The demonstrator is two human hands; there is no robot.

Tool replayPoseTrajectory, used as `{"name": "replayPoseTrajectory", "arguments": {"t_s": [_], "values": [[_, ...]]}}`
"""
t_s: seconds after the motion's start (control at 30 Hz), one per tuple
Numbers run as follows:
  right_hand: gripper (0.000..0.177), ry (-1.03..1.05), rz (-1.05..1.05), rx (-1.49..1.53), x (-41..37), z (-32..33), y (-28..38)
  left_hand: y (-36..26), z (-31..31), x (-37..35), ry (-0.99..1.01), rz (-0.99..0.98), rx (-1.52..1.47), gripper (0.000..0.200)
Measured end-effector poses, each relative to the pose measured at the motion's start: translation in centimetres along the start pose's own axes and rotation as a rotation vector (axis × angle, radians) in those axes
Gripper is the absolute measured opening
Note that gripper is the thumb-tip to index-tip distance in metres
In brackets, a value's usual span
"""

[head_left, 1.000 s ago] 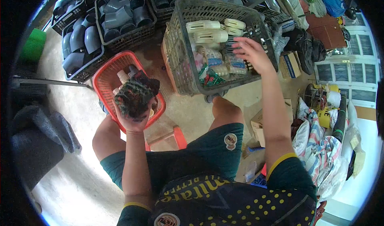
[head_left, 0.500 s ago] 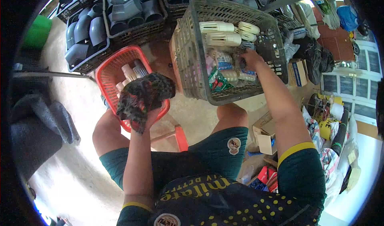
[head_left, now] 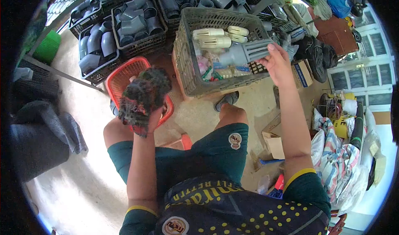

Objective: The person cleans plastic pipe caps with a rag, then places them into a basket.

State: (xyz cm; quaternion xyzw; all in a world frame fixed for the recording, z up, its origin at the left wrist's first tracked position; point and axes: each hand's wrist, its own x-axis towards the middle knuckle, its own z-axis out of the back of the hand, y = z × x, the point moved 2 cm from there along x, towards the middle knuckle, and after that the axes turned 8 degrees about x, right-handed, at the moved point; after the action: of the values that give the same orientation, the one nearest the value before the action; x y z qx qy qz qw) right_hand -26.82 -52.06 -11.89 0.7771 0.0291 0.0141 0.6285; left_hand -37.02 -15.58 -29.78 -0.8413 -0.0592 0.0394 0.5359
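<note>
In my right hand [head_left: 279,64] is a grey slotted plastic fitting [head_left: 245,53], gripped by its ribbed end and held over the black crate [head_left: 187,71]. Its smooth, wider end points left. Cream slotted fittings [head_left: 214,42] lie inside that crate, above several plastic-wrapped packs [head_left: 226,72]. My left hand [head_left: 156,115] is closed around a dark rag with red patches [head_left: 143,95], which hides most of the fingers. The rag hangs above a red plastic basket [head_left: 118,78], partly covering it and the pieces inside.
Black crates [head_left: 135,46] of grey pipe elbows [head_left: 96,39] stand along the back. To the left are a green basket [head_left: 46,47] and a dark fabric roll [head_left: 39,139]. A cardboard box [head_left: 274,145] and striped sacks [head_left: 338,145] lie to the right.
My right hand has come up out of the black crate with the grey slotted fitting. My left hand still grips the rag above the red basket. The view has shifted slightly.
</note>
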Motion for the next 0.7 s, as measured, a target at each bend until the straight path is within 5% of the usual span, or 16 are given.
{"name": "replayPoseTrajectory", "arguments": {"t_s": [0.17, 0.3, 0.33, 0.47, 0.57, 0.7], "values": [[0.032, 0.186, -0.027, -0.08, -7.2, -8.8, 0.3, -3.0, -6.9, -4.5, 0.459, 0.268, -0.492, 0.075], [0.034, 0.163, -0.061, -0.079, -9.7, -12.5, 0.5, -9.0, -11.9, -8.4, 0.719, 0.449, -0.265, 0.083], [0.037, 0.266, -0.025, 0.099, -10.0, -13.0, 0.1, -11.4, -13.0, -9.1, 0.643, 0.472, -0.031, 0.079], [0.05, 0.615, 0.002, 0.716, -12.1, -16.0, 0.4, -10.3, -13.0, -10.6, 0.766, 0.462, -0.189, 0.073], [0.044, 0.985, -0.081, 0.899, -13.2, -15.6, -0.1, -10.2, -13.3, -11.8, 0.851, 0.453, -0.147, 0.072], [0.036, 0.697, 0.014, 0.633, -14.2, -14.6, 0.7, -11.0, -14.3, -12.9, 0.723, 0.394, -0.035, 0.062]]}}
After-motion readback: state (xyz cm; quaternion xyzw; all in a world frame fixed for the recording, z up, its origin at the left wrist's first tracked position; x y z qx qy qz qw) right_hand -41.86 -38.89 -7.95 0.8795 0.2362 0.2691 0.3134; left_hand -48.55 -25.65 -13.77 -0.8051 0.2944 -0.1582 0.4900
